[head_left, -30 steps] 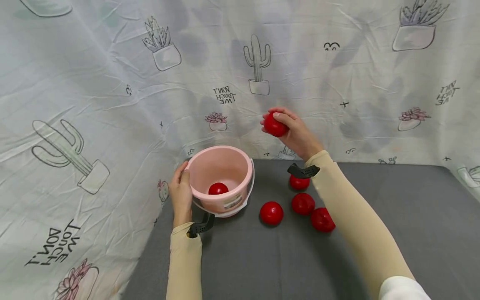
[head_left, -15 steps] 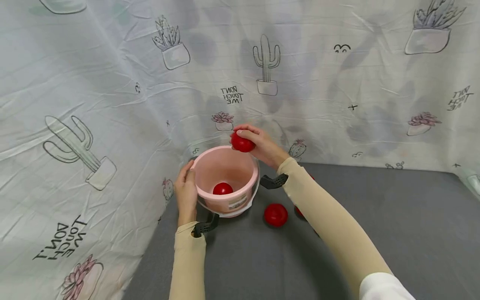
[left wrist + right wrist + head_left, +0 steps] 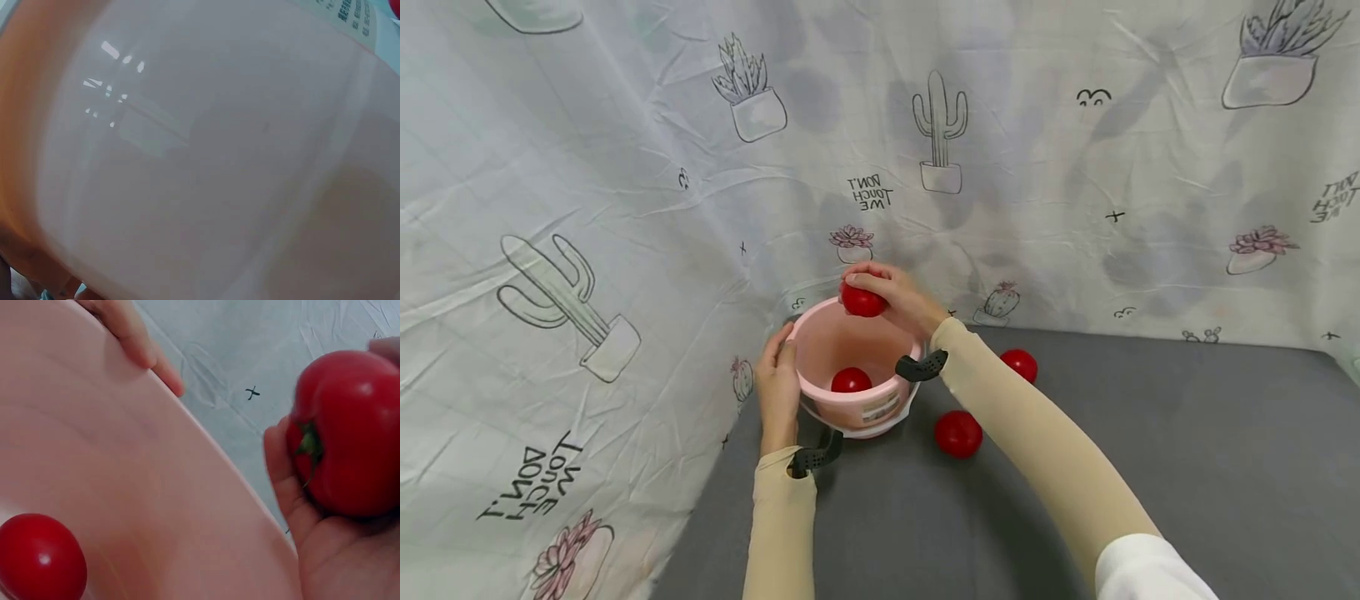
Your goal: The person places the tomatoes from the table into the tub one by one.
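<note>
A pink bucket [image 3: 838,398] with a white handle stands tilted toward me on the grey table in the head view. My left hand [image 3: 778,379] grips its left side at the rim. The bucket's outer wall [image 3: 206,162] fills most of the left wrist view. Over the bucket's back right rim, my right hand [image 3: 895,292] holds a red tomato [image 3: 862,301]. Its small green stem and lobed skin show in the right wrist view, where the tomato [image 3: 353,431] rests between palm and fingers. Another tomato [image 3: 851,381] lies inside the bucket.
On the grey table [image 3: 895,517], one tomato [image 3: 958,434] lies right of the bucket and another tomato [image 3: 1019,365] farther back. The right sleeve [image 3: 1037,442] blocks part of the table. A patterned cloth [image 3: 1045,167] hangs behind and along the left.
My right hand has carried the tomato left and down, from above the table to over the bucket's rim. The left hand has stayed on the bucket. The view has shifted slightly.
</note>
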Tool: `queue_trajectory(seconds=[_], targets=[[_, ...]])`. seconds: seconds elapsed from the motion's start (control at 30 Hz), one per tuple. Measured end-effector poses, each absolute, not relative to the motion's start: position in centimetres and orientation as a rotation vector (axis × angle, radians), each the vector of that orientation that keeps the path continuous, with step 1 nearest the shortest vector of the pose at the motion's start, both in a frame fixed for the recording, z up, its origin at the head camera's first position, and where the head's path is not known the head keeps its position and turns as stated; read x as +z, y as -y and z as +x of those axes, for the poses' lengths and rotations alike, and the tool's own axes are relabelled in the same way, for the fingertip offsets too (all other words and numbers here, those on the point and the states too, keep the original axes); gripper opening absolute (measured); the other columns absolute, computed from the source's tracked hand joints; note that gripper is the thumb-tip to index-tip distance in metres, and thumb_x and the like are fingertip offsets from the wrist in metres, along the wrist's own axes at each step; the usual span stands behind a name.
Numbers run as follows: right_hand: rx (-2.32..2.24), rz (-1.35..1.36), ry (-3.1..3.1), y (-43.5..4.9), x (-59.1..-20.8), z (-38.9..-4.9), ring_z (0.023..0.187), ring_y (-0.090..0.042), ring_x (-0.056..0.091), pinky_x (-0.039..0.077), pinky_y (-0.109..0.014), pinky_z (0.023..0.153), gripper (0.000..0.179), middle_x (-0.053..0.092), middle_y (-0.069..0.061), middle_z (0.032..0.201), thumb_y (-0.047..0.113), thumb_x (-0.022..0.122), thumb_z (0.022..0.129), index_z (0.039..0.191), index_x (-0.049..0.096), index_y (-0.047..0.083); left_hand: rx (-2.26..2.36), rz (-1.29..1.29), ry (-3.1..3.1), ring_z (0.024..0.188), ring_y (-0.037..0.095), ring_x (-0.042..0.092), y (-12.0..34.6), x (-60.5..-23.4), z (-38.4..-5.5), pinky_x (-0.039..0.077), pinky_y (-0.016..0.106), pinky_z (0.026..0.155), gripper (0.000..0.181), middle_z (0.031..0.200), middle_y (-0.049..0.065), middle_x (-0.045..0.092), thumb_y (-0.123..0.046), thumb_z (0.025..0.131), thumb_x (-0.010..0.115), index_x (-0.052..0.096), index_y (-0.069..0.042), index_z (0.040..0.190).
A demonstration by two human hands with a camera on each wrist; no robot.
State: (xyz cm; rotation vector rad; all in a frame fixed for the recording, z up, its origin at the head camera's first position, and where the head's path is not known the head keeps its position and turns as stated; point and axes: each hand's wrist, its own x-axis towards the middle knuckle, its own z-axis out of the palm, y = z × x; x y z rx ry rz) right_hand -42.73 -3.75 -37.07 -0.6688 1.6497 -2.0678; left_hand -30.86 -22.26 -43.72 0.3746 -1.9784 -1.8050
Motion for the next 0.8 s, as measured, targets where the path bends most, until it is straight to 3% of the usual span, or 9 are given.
queue_trajectory(seconds=[0.23,0.5,0.8], targets=[[-1.952,-0.717,-1.736,4.00,-37.40,-42.70,0.101,-0.021,0.064,0.059,-0.027,0.084,0.022,0.068,-0.005,0.111,0.023,0.063,0.096,0.114,0.067,0.012,-1.813,0.400,1.993,0.142,0.023,0.046,22.06,-43.73,-30.80,0.037,0.046,0.121,0.042,0.154,0.002,0.051,-0.027,0.107,0.043,0.055,-0.022,0.146],[-1.699,-0.795,-1.848,3.93,-37.51,-42.71,0.110,-0.025,0.062,0.058,-0.033,0.091,0.042,0.065,-0.009,0.122,0.027,0.065,0.095,0.128,0.061,0.002,-1.818,0.398,2.007,0.143,0.023,0.044,22.13,-43.69,-30.64,0.036,0.046,0.121,0.043,0.154,0.002,0.050,-0.027,0.107,0.042,0.054,-0.021,0.148],[-1.515,-0.864,-2.001,3.88,-37.66,-42.76,0.116,-0.025,0.059,0.056,-0.035,0.094,0.048,0.066,-0.005,0.123,0.034,0.069,0.091,0.132,0.061,0.009,-1.857,0.383,1.974,0.145,0.021,0.043,21.82,-43.41,-30.45,0.035,0.045,0.122,0.043,0.156,0.002,0.048,-0.028,0.107,0.043,0.053,-0.020,0.148]])
